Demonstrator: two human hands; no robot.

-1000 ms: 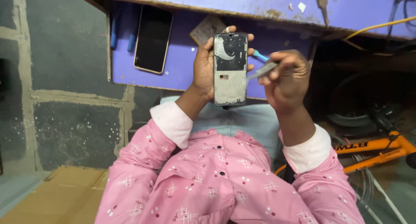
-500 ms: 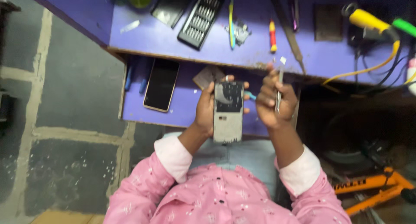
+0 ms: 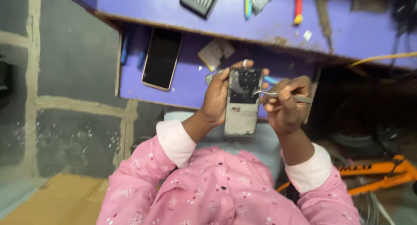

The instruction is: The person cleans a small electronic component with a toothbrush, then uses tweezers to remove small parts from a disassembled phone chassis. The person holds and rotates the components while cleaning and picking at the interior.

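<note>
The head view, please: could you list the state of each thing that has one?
Opened phone: back off, upright in left hand.
Tweezers: pinched in right hand, tip at the phone.
Black phone: screen dark, flat on purple shelf.
Bit case: open.

Two phones show: one opened phone (image 3: 242, 102) at the centre and one dark-screened phone (image 3: 162, 58) lying to its left. There is one pair of metal tweezers (image 3: 280, 96), one black bit set (image 3: 200, 0) at the far edge, one red-and-yellow screwdriver (image 3: 298, 6) to its right, and two hands, a left hand (image 3: 217, 96) and a right hand (image 3: 286, 105).
</note>
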